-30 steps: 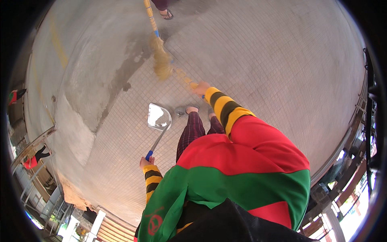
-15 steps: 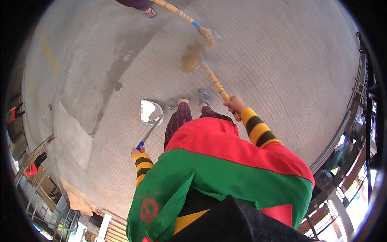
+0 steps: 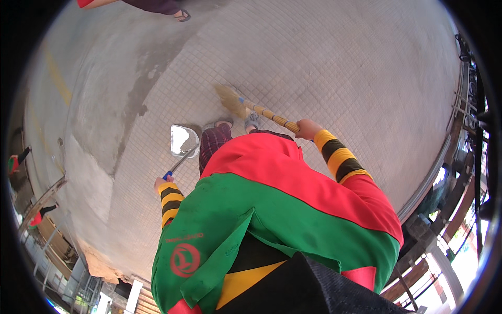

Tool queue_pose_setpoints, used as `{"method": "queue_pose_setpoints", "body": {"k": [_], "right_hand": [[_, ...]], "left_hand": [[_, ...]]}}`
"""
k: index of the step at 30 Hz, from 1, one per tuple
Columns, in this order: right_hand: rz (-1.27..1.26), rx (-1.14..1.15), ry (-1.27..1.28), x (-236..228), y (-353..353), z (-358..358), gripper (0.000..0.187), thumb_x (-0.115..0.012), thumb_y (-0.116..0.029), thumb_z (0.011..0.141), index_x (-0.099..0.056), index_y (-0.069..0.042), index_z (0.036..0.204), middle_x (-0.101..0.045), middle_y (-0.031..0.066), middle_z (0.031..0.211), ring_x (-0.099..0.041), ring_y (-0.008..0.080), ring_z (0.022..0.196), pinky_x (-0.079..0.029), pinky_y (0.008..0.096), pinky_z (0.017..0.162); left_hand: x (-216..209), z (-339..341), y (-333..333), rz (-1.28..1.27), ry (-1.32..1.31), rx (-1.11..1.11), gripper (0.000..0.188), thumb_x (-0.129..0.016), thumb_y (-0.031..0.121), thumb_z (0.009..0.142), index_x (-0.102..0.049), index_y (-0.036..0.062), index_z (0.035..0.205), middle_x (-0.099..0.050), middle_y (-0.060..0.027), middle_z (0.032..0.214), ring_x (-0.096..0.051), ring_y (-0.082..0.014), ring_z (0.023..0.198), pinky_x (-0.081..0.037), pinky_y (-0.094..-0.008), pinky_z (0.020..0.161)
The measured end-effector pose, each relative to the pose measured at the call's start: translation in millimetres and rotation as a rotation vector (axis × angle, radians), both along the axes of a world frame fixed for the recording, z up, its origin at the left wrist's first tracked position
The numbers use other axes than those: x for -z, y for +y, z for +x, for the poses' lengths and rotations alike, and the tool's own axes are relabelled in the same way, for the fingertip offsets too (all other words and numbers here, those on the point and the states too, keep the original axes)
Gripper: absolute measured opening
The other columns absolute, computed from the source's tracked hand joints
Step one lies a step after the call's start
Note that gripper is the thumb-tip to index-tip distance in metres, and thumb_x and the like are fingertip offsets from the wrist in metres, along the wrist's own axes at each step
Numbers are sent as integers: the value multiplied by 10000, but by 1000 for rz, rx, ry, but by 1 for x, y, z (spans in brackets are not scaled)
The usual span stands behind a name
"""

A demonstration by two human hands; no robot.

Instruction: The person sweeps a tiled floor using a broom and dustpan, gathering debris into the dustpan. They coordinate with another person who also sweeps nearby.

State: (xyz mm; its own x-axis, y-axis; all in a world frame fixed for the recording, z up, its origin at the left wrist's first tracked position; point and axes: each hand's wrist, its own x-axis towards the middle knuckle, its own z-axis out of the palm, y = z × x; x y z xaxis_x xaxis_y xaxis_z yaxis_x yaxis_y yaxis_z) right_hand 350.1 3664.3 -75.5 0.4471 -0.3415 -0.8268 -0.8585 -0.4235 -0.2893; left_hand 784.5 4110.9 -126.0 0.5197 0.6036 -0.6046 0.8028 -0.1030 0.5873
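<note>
My right hand (image 3: 308, 129) is closed round the upper end of a straw broom (image 3: 272, 116), whose bound handle runs down to the left. The broom's bristles (image 3: 230, 99) are on or just over the tiled floor, in front of my shoes. My left hand (image 3: 162, 181) grips the blue-ended handle of a metal dustpan (image 3: 184, 140). That pan sits at the floor left of my feet and its shiny inside reflects bright light. Whether anything lies in it I cannot tell.
Another person's sandalled foot (image 3: 182, 15) stands at the top left. Small tiles (image 3: 334, 63) cover the floor, meeting rough concrete (image 3: 99, 78) on the left. A metal rail (image 3: 418, 201) curves along the right side. More people in red and green show at the far left edge.
My broom has swung left and back toward my feet. The dustpan and my left hand have shifted slightly left in view. The other person's broom has gone out of view.
</note>
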Motion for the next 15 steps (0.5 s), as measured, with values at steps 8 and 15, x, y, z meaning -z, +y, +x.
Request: {"method": "queue_pose_setpoints", "body": {"k": [8,15], "right_hand": [[-106,176,-89,-19,28,11,324,-635,-241,682,-603,-17,913,-611,222,872,-579,379,864,-467,434,732],[87,203,-237,-86,20,66,240,-636,-141,696,-586,24,863,-562,94,586,-544,153,470,-433,308,445]], "left_hand": [[-12,-28,-1,20,-18,40,273,-412,169,859,-486,65,1101,-582,-156,767,-586,-217,524,-513,-329,445],[7,-20,14,-59,-112,-45,255,-445,135,836,-505,89,1080,-574,-155,751,-550,-218,435,-456,-337,365]]}}
